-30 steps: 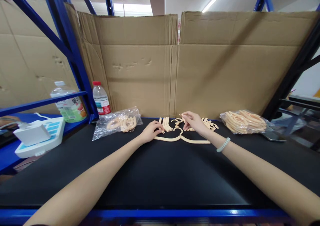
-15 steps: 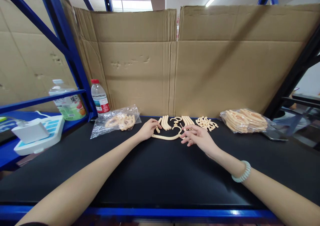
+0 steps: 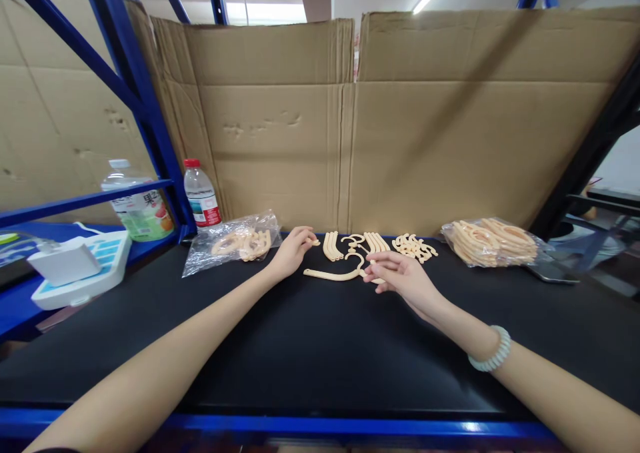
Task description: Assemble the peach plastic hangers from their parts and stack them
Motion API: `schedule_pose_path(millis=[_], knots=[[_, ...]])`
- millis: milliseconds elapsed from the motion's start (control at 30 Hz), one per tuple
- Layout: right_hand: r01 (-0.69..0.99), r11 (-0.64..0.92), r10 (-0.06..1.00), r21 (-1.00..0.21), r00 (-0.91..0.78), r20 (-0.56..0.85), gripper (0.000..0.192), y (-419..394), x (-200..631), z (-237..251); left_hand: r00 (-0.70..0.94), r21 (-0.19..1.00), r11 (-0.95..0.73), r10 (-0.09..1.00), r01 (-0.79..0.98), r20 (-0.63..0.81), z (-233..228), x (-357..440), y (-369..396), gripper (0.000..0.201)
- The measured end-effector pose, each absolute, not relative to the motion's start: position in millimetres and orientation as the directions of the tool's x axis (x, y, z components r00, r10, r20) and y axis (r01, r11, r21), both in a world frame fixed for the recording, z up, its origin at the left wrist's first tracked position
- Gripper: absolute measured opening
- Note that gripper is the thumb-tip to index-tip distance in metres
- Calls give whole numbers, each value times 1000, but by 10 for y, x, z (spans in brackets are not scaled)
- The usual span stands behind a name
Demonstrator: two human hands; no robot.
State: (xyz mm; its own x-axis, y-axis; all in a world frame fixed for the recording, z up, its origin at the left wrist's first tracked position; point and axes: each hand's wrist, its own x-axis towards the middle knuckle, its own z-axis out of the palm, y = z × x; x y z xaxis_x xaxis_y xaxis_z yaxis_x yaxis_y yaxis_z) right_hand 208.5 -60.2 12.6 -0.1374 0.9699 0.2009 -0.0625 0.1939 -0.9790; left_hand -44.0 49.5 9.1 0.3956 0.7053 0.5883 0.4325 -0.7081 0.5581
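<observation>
Black tabletop (image 3: 320, 353) was seen nearest. Beige hanger (image 3: 333, 277) was laid flat, partly covered by right hand (image 3: 404, 281), whose grip could not be told. Small piece (image 3: 315, 243) was pinched by left hand (image 3: 291, 252). Curved strips (image 3: 332, 247) were lined up behind.

Left hand (image 3: 290, 256), right hand (image 3: 403, 281): one each. Cream hook-topped hanger (image 3: 333, 276): one laid out. Cream slim curved strips (image 3: 332, 247): two bundles; strips too fine to count. Small cream curved pieces (image 3: 414, 247): one heap, too tangled to count. Clear plastic bags (image 3: 197, 261): two. Clear plastic bottles (image 3: 203, 196): two. Pale-green coiled bracelet (image 3: 493, 353): one.
</observation>
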Motion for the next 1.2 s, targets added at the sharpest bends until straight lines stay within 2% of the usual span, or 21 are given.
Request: schedule_pose_path(millis=[100, 167, 300, 500, 633, 733, 833, 900, 967, 1033, 1100, 1200], knots=[[-89, 178, 967, -980, -167, 191, 38, -610, 2074, 133, 387, 645, -692, 719, 324, 577, 190, -302, 307, 15], [-116, 156, 963, -981, -204, 177, 38, -619, 2067, 136, 429, 806, -586, 751, 85, 502, 242, -182, 127, 14], [-158, 114, 964, -981, -221, 148, 39, -622, 2063, 118, 476, 911, -388, 780, -141, 406, 270, 13, -201, 16], [-130, 112, 972, -985, -190, 136, 39, -608, 2083, 98, 405, 883, -469, 811, 19, 422, 223, 113, -402, 22], [-128, 126, 973, -984, -177, 148, 35, -592, 2094, 90, 352, 886, -464, 826, -17, 440, 137, 145, -397, 17], [-159, 120, 976, -980, -162, 145, 34, -592, 2094, 94, 216, 903, -415, 877, -110, 430, 84, 162, -376, 38], [-198, 108, 979, -974, -151, 139, 42, -602, 2092, 105, 134, 931, -315, 930, -184, 341, 72, 168, -369, 65], [-215, 114, 979, -970, -139, 146, 51, -605, 2095, 108, 154, 943, -263, 942, -206, 297, 68, 171, -372, 57], [-209, 126, 976, -970, -146, 159, 58, -599, 2104, 103, 167, 950, -240, 947, -201, 275, 53, 176, -382, 37], [-183, 138, 970, -973, -173, 170, 47, -586, 2115, 94, 137, 954, -235, 955, -189, 262, 27, 183, -397, 25], [-164, 149, 965, -975, -191, 179, 32, -573, 2125, 84, 101, 953, -238, 960, -187, 260, 1, 189, -417, 22], [-162, 147, 965, -976, -191, 178, 29, -563, 2131, 72, 114, 950, -259, 953, -172, 280, -25, 196, -448, 21]])
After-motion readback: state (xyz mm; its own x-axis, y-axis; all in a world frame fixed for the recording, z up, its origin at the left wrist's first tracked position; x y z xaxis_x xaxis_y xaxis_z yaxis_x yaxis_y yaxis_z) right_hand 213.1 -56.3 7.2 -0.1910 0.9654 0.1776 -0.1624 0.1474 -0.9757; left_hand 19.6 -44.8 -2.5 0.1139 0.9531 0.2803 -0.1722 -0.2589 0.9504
